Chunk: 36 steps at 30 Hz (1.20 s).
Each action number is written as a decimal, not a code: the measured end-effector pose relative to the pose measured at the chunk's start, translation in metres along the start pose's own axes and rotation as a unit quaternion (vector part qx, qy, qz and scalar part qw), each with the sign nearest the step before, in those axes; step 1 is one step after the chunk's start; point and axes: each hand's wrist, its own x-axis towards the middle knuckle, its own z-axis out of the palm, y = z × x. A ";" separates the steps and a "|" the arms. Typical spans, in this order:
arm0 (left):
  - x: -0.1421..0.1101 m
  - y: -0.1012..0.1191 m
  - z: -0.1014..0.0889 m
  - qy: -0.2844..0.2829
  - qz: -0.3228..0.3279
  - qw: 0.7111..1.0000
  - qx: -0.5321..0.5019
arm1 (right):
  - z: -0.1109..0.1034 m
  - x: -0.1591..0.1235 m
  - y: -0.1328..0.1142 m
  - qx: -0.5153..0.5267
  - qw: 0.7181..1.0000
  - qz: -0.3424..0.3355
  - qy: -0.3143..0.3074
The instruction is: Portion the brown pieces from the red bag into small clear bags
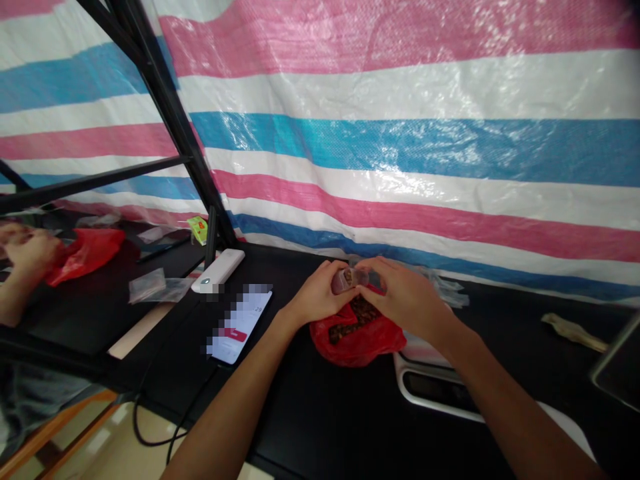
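Both my hands meet above an open red plastic bag (357, 337) filled with small brown pieces, on a black table (330, 420). My left hand (315, 293) and my right hand (405, 297) pinch a small clear packet (349, 279) holding some of the brown pieces between them. The fingers of both hands are closed round the packet. The bag lies partly on a white electronic scale (430, 390).
A lit phone (240, 323) and a white power bank (219, 270) lie left of the bag, with a cable hanging off the edge. Clear empty packets (447, 287) lie behind my right hand. At far left another person's hands (25, 250) work by a second red bag (85, 252).
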 end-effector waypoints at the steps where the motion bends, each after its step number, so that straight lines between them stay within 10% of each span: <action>1: 0.000 -0.001 0.002 0.003 -0.002 1.000 -0.008 | 0.000 -0.001 -0.002 -0.003 1.000 -0.020 0.005; 9: 0.002 0.005 0.005 0.009 -0.050 0.987 -0.155 | -0.003 0.000 -0.009 -0.017 0.995 -0.092 0.040; 14: 0.004 0.001 -0.004 0.020 -0.060 0.981 -0.186 | -0.010 0.000 -0.002 -0.036 0.997 -0.016 0.074; 21: -0.005 -0.014 -0.022 -0.081 -0.128 0.984 -0.093 | -0.001 -0.009 0.012 -0.118 0.983 0.012 -0.142; 36: 0.003 -0.028 -0.003 -0.024 -0.212 0.951 -0.226 | 0.038 -0.008 -0.001 -0.158 0.981 -0.008 -0.111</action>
